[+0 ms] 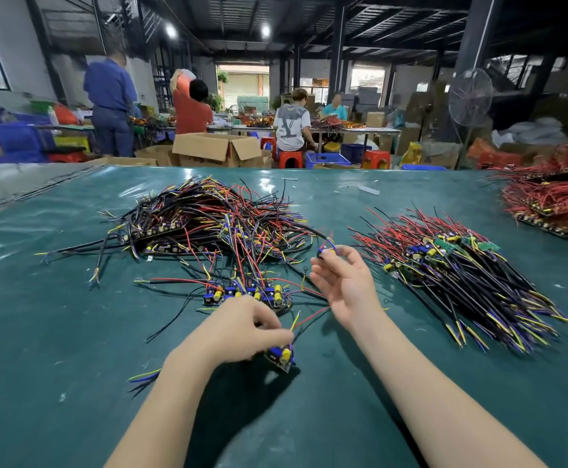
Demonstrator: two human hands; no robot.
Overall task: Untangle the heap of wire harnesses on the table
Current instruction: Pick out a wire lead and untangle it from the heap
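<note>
A tangled heap of wire harnesses (208, 224), black, red, yellow and blue leads on small circuit boards, lies on the green table (56, 332) ahead of me. My left hand (242, 329) grips one small board (281, 356) with yellow and blue parts just above the table. My right hand (343, 278) is raised and pinches another small board (326, 251) whose black lead runs back into the heap. A short row of boards (245, 293) lies between the heap and my left hand.
A sorted, aligned bundle of harnesses (461, 275) lies to the right. Another pile of mostly red wires (552, 201) sits at the far right edge. Beyond the table stand cardboard boxes (215, 150), stools, a fan and several people at other benches.
</note>
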